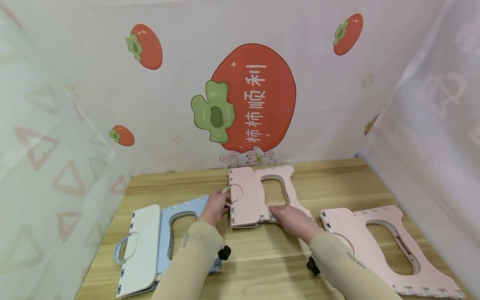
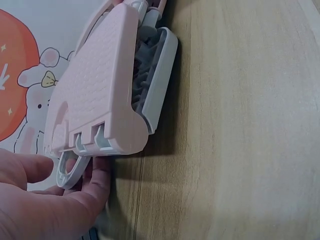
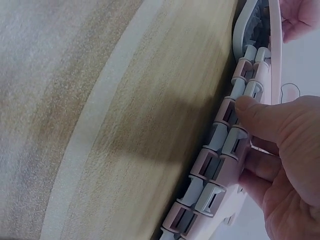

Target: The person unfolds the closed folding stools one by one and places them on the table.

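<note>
So the room was basically a pale printed backdrop (image 1: 180, 25) of persimmons, with whitish sheets down both sides, the left sheet (image 1: 28, 104) showing reddish triangles. In front of it sat a wood-grain table (image 1: 258, 268).

Three folded step stools lay on that: a pink right-hand stool (image 1: 361, 233) nearest the table's right edge, a blue-and-white stool (image 1: 144, 246) on the left, and a pink middle stool (image 1: 249, 196) towards the back, near the backdrop.

For writing, the big persimmon print (image 1: 279, 100) had 柿柿顺利 in white, reading bottom to top. The left sleeve (image 1: 193, 258) and right sleeve (image 1: 345, 266) carried small lettering, something like "Let'sSlim", though it was too small to swear by.

The right hand (image 1: 294, 221) pinched the middle stool's front edge, thumb on the hinges (image 3: 202, 165), fingers tucked on the other side. The left hand (image 1: 213, 207) had its fingers curled round the whitish loop handle (image 2: 79, 173) on that stool's left edge, thumb just beside it.

Room to move: a strip of wood ran between the middle and right stools, wider out front; the blue one's back corner was close to the left hand.
</note>
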Available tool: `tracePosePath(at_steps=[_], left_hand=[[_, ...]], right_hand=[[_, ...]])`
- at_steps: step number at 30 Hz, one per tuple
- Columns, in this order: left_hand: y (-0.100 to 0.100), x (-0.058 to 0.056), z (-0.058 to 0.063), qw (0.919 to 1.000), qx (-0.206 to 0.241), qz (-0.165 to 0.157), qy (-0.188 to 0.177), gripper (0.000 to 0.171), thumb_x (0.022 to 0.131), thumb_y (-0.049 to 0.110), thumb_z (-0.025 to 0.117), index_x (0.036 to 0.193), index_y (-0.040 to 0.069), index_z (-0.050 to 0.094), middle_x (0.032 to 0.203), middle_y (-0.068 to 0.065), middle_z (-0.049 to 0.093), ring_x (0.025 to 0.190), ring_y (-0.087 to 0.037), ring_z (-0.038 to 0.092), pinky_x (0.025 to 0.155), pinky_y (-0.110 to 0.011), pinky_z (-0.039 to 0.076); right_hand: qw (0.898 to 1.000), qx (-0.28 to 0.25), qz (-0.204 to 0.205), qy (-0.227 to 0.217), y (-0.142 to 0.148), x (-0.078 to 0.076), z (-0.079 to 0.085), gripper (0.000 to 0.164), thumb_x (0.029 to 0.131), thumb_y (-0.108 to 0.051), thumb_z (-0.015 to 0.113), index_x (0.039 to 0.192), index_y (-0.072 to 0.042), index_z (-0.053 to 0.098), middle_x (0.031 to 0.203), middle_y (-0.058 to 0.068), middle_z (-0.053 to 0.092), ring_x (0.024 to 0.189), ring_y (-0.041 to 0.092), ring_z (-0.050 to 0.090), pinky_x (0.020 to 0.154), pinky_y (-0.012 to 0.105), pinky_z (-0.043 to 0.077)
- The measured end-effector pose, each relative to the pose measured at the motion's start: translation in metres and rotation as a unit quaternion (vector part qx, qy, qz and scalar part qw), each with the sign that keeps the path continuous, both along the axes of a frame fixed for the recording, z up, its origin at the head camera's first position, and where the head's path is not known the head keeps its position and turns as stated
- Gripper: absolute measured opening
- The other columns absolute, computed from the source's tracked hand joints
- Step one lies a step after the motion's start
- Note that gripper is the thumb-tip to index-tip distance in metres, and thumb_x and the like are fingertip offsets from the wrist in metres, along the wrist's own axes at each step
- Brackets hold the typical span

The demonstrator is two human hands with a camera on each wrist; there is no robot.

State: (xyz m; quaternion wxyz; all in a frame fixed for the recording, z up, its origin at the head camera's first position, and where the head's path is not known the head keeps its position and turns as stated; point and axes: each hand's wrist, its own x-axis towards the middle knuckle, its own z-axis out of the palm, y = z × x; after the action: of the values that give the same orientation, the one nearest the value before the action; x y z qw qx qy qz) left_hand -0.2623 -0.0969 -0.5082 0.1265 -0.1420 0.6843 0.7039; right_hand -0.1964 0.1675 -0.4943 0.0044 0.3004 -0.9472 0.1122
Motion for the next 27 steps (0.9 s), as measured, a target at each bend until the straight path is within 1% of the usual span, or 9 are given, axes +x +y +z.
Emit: tracePosePath(at_steps=[4,8,12,14,17,22,27], left_hand=[[-0.0035,0.0029,-0.0022,0.9999,0.012,0.009,-0.006,0.044,0.102,-0.002,0.040,0.144,-0.014,0.041,0.098,-0.015,0.056,0.077,-0.018,0.055,0.069,-0.029,0.052],[-0.0070,0.0053,-0.0020,0.9997,0.020,0.009,-0.011,0.037,0.103,-0.002,0.038,0.138,-0.015,0.046,0.089,-0.013,0.056,0.070,-0.016,0.054,0.070,-0.029,0.052],[-0.0082,0.0042,-0.0032,0.9997,0.021,0.007,-0.010,0.033,0.103,-0.003,0.038,0.131,-0.015,0.049,0.087,-0.012,0.057,0.070,-0.016,0.055,0.070,-0.029,0.053],[-0.0078,0.0034,-0.0039,0.9997,0.020,0.009,-0.009,0.033,0.102,-0.004,0.037,0.130,-0.015,0.049,0.086,-0.011,0.057,0.069,-0.016,0.055,0.068,-0.029,0.053],[-0.0072,0.0029,-0.0047,0.9998,0.018,0.011,-0.007,0.035,0.102,-0.004,0.036,0.133,-0.015,0.049,0.087,-0.010,0.057,0.068,-0.016,0.055,0.066,-0.028,0.053],[-0.0068,0.0016,-0.0073,0.9998,0.019,0.011,0.002,0.039,0.103,-0.004,0.035,0.139,-0.015,0.046,0.090,-0.011,0.057,0.069,-0.016,0.056,0.068,-0.030,0.054],[-0.0060,0.0012,-0.0092,0.9996,0.024,0.012,0.008,0.038,0.103,-0.004,0.035,0.136,-0.016,0.047,0.092,-0.013,0.057,0.071,-0.016,0.056,0.068,-0.029,0.053]], right_hand=[[1.000,0.002,-0.007,-0.012,-0.0012,0.0008,-0.0027,0.035,0.097,-0.004,0.067,0.132,-0.003,0.062,0.127,0.017,0.069,0.114,0.041,0.067,0.097,0.057,0.055],[1.000,0.007,-0.006,-0.008,-0.0018,0.0010,-0.0055,0.036,0.097,-0.005,0.068,0.132,-0.003,0.062,0.127,0.017,0.069,0.114,0.041,0.067,0.097,0.057,0.054],[1.000,0.007,-0.008,-0.004,-0.0020,0.0011,-0.0057,0.036,0.097,-0.005,0.068,0.133,-0.003,0.062,0.127,0.017,0.069,0.114,0.041,0.067,0.098,0.057,0.054],[1.000,0.007,-0.008,0.000,-0.0020,0.0017,-0.0047,0.034,0.097,-0.004,0.068,0.130,-0.003,0.063,0.125,0.017,0.070,0.113,0.041,0.067,0.096,0.057,0.055],[1.000,0.007,-0.008,0.005,-0.0018,0.0027,-0.0037,0.032,0.097,-0.004,0.068,0.128,-0.003,0.064,0.124,0.016,0.071,0.112,0.041,0.068,0.094,0.057,0.056],[1.000,0.005,-0.010,0.011,-0.0018,0.0042,-0.0019,0.032,0.096,-0.002,0.068,0.128,-0.001,0.063,0.123,0.018,0.071,0.110,0.043,0.068,0.091,0.057,0.057],[1.000,0.007,-0.004,0.030,-0.0015,0.0041,-0.0040,0.030,0.095,-0.002,0.069,0.125,-0.002,0.064,0.118,0.016,0.072,0.104,0.039,0.070,0.087,0.054,0.059]])
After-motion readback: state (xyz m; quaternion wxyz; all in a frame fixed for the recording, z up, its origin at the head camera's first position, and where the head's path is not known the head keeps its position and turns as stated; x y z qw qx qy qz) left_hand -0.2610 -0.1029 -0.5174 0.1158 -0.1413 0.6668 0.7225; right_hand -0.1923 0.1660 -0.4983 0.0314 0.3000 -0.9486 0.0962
